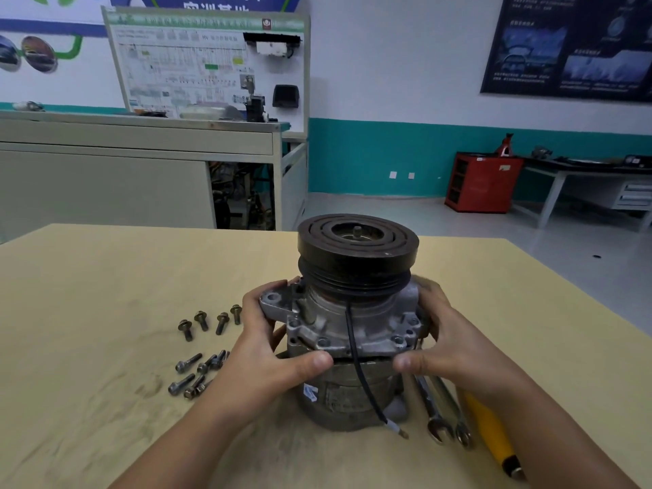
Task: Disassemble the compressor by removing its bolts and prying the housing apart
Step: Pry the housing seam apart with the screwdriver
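Grey cast-metal compressor housing (338, 326), gripped by left hand (263, 338) and right hand (446, 338) at 9 and 3 o'clock, is best lifted evenly.

The compressor (352, 333) stands upright at the centre of the frame, its black grooved pulley (358, 248) on top and the grey cast housing (352, 393) beneath. The flange holes are empty, and a dark seam shows between the upper section and the round lower body. A black wire (354, 354) hangs down the front. Left of centre, four bolts (210, 321) lie in a row, with a loose cluster (197, 374) just below them.
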Motion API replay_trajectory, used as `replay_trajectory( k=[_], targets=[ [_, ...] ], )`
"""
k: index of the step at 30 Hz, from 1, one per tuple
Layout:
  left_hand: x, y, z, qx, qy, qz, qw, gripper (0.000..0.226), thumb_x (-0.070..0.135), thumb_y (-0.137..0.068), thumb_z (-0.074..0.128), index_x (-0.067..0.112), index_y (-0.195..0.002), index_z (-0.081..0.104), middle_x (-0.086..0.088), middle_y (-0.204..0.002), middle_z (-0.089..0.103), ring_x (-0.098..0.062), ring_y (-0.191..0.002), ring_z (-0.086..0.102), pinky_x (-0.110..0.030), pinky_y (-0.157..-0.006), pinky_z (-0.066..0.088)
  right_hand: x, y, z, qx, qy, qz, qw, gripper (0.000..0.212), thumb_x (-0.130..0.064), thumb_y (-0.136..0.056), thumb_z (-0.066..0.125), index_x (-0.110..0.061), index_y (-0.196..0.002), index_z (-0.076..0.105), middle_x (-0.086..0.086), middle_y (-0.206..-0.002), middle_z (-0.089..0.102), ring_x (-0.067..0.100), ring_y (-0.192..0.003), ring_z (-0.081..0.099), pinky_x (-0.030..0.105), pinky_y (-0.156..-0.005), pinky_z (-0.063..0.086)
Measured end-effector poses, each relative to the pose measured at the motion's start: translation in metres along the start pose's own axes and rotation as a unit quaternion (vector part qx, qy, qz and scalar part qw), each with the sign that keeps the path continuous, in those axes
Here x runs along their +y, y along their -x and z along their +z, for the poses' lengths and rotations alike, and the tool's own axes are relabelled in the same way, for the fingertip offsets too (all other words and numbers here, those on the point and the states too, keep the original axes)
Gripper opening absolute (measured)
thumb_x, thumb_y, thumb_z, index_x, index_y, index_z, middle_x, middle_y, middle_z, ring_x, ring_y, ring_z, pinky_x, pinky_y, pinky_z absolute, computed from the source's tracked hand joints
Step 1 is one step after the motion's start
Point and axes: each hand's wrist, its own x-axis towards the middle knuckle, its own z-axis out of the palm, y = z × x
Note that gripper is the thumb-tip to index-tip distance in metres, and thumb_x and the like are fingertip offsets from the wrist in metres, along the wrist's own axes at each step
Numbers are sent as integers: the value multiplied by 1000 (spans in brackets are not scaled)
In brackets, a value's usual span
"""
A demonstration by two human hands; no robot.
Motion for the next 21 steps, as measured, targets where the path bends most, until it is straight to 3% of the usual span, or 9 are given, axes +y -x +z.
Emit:
replay_trajectory(
  k=[4,9,11,14,17,21],
  targets=[
    [0,-1,1,14,3,8,1000,101,69,-33,84,49,-119,35,19,-117,63,-8,-118,57,-41,-101,47,0,3,3,14,-10,-24,1000,103,-74,-38,77,-27,-125,51,-10,-121,62,6,-113,57,21,-89,48],
    [-1,1,3,19,10,25,999,87,48,-45,81,39,-119,38,23,-110,64,-1,-109,61,-19,-86,51,0,5,12,54,-24,-35,998,96,-74,-40,76,-28,-122,54,-10,-116,65,7,-108,61,18,-84,49],
    [0,1,2,20,13,28,999,87,47,-44,80,38,-119,39,23,-109,64,1,-107,61,-15,-84,50,2,5,14,70,-24,-39,997,89,-64,-41,81,-27,-119,56,-8,-112,67,10,-105,63,18,-81,50],
    [1,1,2,22,20,30,999,86,47,-42,80,37,-118,41,23,-106,65,2,-104,62,-16,-78,51,5,5,15,89,-43,-45,994,77,-45,-46,82,-24,-116,60,-3,-109,69,15,-102,66,26,-80,53],
    [2,1,2,23,44,31,998,84,46,-44,80,34,-119,43,21,-106,67,0,-102,63,-16,-72,52,6,5,17,98,-86,-46,990,72,-39,-49,82,-23,-117,61,2,-109,69,22,-101,66,37,-80,54],
    [2,1,0,13,24,27,999,94,56,-38,84,37,-120,40,20,-109,65,-4,-107,62,-27,-86,52,4,6,18,98,-73,-41,992,73,-42,-49,81,-25,-117,60,0,-111,69,19,-103,66,37,-84,53]
  ],
)
